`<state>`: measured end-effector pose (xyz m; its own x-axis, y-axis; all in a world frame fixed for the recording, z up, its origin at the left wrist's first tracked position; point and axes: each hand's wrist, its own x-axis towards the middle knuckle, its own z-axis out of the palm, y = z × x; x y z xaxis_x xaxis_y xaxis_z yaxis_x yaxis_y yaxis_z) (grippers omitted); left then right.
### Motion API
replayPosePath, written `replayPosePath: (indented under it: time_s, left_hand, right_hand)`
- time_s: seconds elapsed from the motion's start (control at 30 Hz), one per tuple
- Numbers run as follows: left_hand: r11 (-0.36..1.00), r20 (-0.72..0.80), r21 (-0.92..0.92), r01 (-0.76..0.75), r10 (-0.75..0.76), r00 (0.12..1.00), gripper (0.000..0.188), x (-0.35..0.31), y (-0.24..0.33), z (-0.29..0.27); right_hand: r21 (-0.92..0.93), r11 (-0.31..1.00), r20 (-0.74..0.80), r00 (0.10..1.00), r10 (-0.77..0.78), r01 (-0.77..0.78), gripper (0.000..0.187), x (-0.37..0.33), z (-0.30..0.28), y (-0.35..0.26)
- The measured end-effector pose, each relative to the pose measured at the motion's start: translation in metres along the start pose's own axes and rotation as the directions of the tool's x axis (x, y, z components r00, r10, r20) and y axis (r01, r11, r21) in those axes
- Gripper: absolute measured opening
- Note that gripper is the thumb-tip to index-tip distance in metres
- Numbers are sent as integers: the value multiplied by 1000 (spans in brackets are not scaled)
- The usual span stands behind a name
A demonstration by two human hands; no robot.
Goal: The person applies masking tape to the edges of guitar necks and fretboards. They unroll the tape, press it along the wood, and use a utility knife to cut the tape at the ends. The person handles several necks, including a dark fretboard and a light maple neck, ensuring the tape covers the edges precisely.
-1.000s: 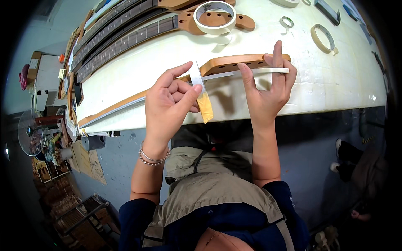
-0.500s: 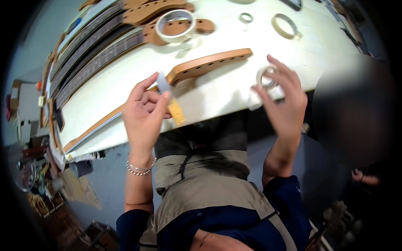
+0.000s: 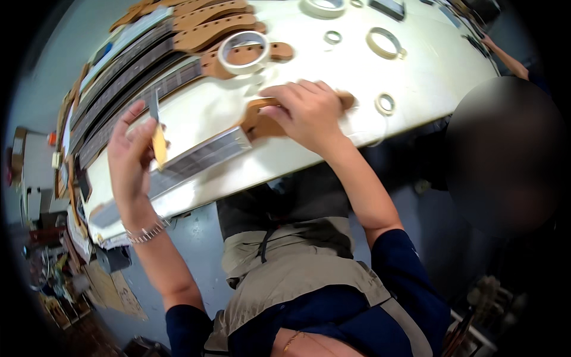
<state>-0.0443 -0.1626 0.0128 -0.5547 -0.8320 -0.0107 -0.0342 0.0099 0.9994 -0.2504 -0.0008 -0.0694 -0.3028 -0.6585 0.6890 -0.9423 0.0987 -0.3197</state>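
My left hand is closed on a flat grey blade with a yellow wrapped end, held above the far part of a guitar neck. The neck lies along the table's near edge, its dark fretboard tilted toward me. My right hand grips its brown headstock, covering much of it. A small roll of tape lies on the table right of the headstock, a loose strip trailing from it.
Several more guitar necks lie side by side at the back left. A large roll of white tape rests on one headstock. More tape rolls sit farther back on the white table. Another person's arm shows at far right.
My right hand has let go of the small tape roll and taken hold of the headstock. The neck has turned, showing its fretboard. My left hand has moved left with the blade.
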Motion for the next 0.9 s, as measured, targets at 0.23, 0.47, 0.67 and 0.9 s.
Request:
replayPosePath:
  time_s: [0.23,0.47,0.67,0.9]
  left_hand:
    - [366,86,926,-89,27,996,25,50,-31,-76]
    - [360,689,536,-763,335,643,50,-3,-38,43]
    - [245,756,476,-845,377,535,38,4,-54,47]
    - [153,727,574,-804,357,587,40,-4,-49,3]
  right_hand:
    - [-72,995,86,993,81,-75,13,-12,-11,-18]
    - [1,985,41,984,172,-172,7,-31,-2,-7]
    - [58,987,32,989,147,-148,6,-26,2,-12]
    - [38,983,73,981,178,-181,4,-22,-3,-22]
